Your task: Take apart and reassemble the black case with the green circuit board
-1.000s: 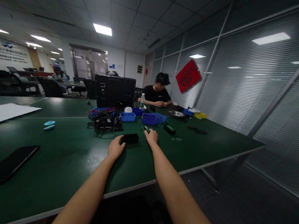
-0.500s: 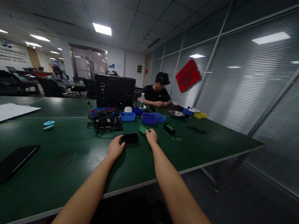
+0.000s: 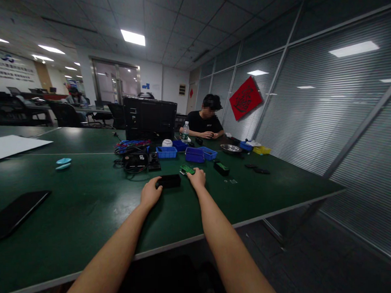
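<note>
A black rectangular case (image 3: 171, 180) lies on the green table, and my left hand (image 3: 151, 192) grips its left end. Just right of the case, my right hand (image 3: 197, 178) holds a green circuit board (image 3: 187, 169) between thumb and fingers. A small pale piece shows under the board's left end. Further right stands another black case (image 3: 221, 168) with green circuitry showing inside it. Beside that lie a small ring (image 3: 225, 181) and a small clear piece (image 3: 233, 182).
Behind my hands are blue bins (image 3: 167, 152), a black device with cables (image 3: 134, 160), a monitor (image 3: 150, 117) and a bottle (image 3: 185, 131). A metal bowl (image 3: 231, 148) stands right. A person (image 3: 204, 122) sits across the table.
The circuit board has turned flatter in my right hand, which has shifted slightly left. A pale piece now shows beneath the board. My left hand and the case are nearly unmoved.
</note>
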Available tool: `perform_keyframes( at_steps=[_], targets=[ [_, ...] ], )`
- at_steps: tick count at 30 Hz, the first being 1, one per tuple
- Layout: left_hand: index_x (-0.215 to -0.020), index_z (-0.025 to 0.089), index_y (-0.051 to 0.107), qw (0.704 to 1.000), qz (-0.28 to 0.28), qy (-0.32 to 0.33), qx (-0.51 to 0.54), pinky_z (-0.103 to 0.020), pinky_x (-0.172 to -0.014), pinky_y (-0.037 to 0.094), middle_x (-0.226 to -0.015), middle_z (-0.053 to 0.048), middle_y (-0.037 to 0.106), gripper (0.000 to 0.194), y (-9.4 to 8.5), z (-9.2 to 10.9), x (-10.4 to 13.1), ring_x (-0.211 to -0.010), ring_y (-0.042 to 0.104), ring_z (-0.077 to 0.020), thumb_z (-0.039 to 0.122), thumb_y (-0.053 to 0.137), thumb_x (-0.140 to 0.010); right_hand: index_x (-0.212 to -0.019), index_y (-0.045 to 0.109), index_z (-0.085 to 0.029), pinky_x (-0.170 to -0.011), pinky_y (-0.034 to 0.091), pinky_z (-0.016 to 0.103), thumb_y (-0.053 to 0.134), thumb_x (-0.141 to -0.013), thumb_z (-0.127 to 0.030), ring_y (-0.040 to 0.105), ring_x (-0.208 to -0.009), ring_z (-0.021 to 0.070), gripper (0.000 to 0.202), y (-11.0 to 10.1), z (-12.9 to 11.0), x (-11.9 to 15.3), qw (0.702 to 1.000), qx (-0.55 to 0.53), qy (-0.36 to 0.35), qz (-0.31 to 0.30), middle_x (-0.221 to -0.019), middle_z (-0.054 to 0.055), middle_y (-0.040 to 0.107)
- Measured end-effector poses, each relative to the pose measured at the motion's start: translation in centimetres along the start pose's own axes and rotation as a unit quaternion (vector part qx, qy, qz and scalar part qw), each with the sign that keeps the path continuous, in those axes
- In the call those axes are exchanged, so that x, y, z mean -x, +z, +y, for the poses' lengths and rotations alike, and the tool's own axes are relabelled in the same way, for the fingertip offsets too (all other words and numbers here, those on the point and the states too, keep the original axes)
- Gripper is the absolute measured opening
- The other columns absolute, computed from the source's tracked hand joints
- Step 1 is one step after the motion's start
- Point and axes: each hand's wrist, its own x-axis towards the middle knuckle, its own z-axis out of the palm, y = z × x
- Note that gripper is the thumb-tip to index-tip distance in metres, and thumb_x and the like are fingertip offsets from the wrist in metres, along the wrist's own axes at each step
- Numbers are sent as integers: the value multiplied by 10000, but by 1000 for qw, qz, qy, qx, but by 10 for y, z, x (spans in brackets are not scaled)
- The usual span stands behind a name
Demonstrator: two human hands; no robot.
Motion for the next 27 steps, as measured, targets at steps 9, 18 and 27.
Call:
perform_keyframes(
  at_steps=[9,18,27],
  targets=[
    [-1130,250,524,1000,-16,-18,14,-288,-870,402,-1085,-24,600,360,-2,1,0,-985,545,-175,266,456,-777,-1006,619,-113,-811,390,313,632,-653,-351,535,-943,249,426,4,4,-6,999,-33,10,12,-1008,168,576],
    [-1144,256,456,999,-29,-22,-20,-289,-773,423,-1020,-44,615,376,0,0,-1,-917,572,-188,293,476,-771,-1013,607,-109,-726,433,272,641,-607,-359,567,-823,173,478,0,-12,-5,911,-399,-41,-93,-916,84,627],
    [-1242,255,318,998,-32,-37,40,-270,-811,410,-1191,-39,549,516,1,2,-2,-1023,547,-173,221,495,-758,-960,641,-161,-738,410,274,683,-571,-304,540,-769,139,416,-16,-25,12,844,-470,-134,-223,-832,27,617]
  ],
)
